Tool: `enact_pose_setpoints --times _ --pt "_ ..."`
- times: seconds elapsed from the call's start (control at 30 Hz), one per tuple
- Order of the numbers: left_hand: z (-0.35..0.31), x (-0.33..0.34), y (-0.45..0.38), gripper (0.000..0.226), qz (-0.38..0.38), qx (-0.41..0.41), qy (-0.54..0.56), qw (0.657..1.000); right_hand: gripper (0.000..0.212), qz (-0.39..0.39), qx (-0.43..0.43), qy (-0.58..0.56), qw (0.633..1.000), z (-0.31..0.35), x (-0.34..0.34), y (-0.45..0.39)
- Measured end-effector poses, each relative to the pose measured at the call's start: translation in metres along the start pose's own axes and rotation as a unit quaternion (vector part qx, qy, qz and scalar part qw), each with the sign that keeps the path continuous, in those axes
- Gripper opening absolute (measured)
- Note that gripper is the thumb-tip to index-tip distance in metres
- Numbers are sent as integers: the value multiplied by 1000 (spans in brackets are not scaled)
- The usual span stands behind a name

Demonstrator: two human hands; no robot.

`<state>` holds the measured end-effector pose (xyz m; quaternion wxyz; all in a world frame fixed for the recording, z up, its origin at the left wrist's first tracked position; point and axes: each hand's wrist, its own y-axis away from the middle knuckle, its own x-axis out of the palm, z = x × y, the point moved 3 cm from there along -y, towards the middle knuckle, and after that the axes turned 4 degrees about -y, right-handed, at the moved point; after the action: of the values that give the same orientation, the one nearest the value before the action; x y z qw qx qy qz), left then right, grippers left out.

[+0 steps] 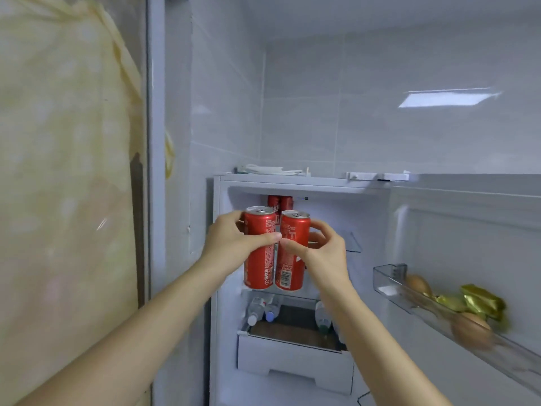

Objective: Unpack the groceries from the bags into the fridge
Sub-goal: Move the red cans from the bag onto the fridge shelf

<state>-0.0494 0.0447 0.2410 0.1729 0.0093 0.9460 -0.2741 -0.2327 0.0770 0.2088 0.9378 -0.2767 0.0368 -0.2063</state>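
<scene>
Two tall red soda cans are held upright side by side in front of the open fridge (218, 259). My left hand (231, 243) grips the left can (259, 259) around its middle. My right hand (325, 253) grips the right can (292, 259), thumb across its front. Both cans hover at the level of the top shelf. Behind them, two more red cans (279, 203) stand at the back of that shelf. No grocery bags are in view.
Several water bottles (263, 309) lie on the lower shelf above a white drawer (292, 361). The open door's clear bin (409, 297) holds brown eggs (471, 329) and gold-wrapped items (480, 300). A yellowish curtain (64, 171) hangs at left. Folded cloth (269, 169) lies on the fridge top.
</scene>
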Motion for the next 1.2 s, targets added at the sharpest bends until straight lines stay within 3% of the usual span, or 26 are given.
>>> enact_pose_setpoints --times 0.23,0.67,0.8,1.0,1.13,1.2 --pt "39 71 -92 55 31 1 43 999 55 -91 11 32 995 -48 -12 -74" --pt "85 185 -218 71 28 20 84 996 61 -207 6 47 977 -128 -39 -197" --pt "95 211 -236 56 32 22 119 992 60 -232 -5 62 971 -143 -43 -216" --pt "104 246 -265 45 104 18 130 986 59 -257 11 85 963 -157 -57 -238" --pt "104 268 -282 59 129 31 109 985 63 -273 24 78 959 -169 -64 -252" --pt "105 277 -290 56 142 37 93 985 68 -273 30 82 958 -176 -68 -259"
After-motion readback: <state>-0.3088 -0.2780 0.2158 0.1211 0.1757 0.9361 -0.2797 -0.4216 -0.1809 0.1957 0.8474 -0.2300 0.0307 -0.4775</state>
